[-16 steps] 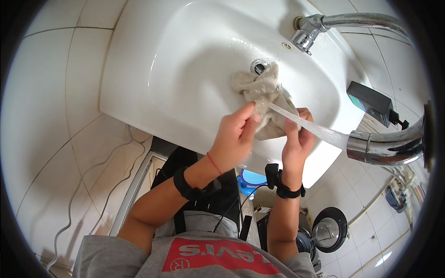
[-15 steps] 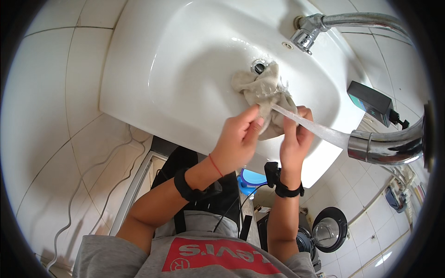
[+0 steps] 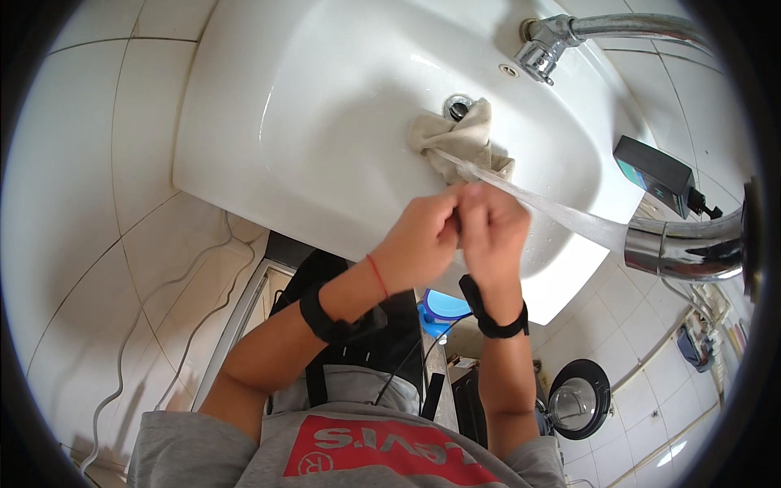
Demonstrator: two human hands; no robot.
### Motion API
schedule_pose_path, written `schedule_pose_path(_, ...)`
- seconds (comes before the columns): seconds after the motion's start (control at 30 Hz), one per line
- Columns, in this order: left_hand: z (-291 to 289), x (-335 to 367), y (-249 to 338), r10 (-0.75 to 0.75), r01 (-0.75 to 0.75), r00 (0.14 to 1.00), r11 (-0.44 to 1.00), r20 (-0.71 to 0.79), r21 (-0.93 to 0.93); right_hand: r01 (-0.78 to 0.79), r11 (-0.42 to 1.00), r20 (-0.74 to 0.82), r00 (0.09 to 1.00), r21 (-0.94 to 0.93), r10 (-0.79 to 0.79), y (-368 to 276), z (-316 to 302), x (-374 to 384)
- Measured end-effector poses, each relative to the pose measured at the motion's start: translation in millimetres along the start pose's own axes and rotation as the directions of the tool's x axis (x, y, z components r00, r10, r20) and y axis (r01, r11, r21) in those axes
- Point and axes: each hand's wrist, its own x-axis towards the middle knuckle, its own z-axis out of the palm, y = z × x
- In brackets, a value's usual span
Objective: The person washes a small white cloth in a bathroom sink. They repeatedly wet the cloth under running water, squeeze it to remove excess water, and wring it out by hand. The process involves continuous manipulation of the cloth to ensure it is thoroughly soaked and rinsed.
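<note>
A wet beige cloth (image 3: pixel 462 140) lies bunched in the white washbasin (image 3: pixel 309 175), its far end beside the drain (image 3: pixel 458 107). Both my hands are pressed together at its near end. My left hand (image 3: pixel 425 242) is closed, with the fingertips hidden behind the knuckles. Against it, my right hand (image 3: pixel 495 232) is curled closed too. The gripped part of the cloth is hidden inside the fists. From the chrome spout (image 3: pixel 659 248) on the right, a stream of water (image 3: pixel 561 210) runs past the hands onto the cloth.
A second chrome faucet (image 3: pixel 545 53) is mounted at the basin's far right. A black box-shaped device (image 3: pixel 659 172) sits by the right rim. Below the basin are a blue basin (image 3: pixel 447 305) and an appliance with an open round door (image 3: pixel 579 400). Grey cables (image 3: pixel 146 309) hang along the left tiles.
My hands have come together from their spread position, the right one moving left against the left one. The cloth's near part has gathered into them, and less of it shows.
</note>
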Motion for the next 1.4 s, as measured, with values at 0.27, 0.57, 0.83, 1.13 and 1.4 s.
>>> schedule_pose_path(0.27, -8, -10, -4, -0.21, 0.208, 0.957, 0.978, 0.199, 0.031, -0.199, 0.98, -0.031, 0.979, 0.009, 0.2, -1, -9, 5)
schedule_pose_path(0.57, -9, -10, -8, -0.095, 0.118, 0.986, 0.978, 0.141, -0.171, -0.257, 0.961, -0.07, 0.965, -0.097, 0.251, 5, -5, 10)
schedule_pose_path(0.83, -18, -4, -8, -0.133, 0.157, 0.984, 0.963, 0.119, -0.219, -0.026, 0.992, -0.029, 0.999, -0.126, 0.023, 11, -1, 10)
schedule_pose_path(1.13, -22, -1, -14, -0.254, 0.228, 0.963, 0.58, 0.092, -0.782, -0.217, 0.958, 0.054, 0.976, 0.188, 0.21, 5, -6, -14)
schedule_pose_path(1.4, -5, 1, -10, -0.201, 0.195, 0.979, 0.971, -0.03, -0.141, -0.28, 0.948, -0.252, 0.917, 0.151, 0.31, -3, -4, 1)
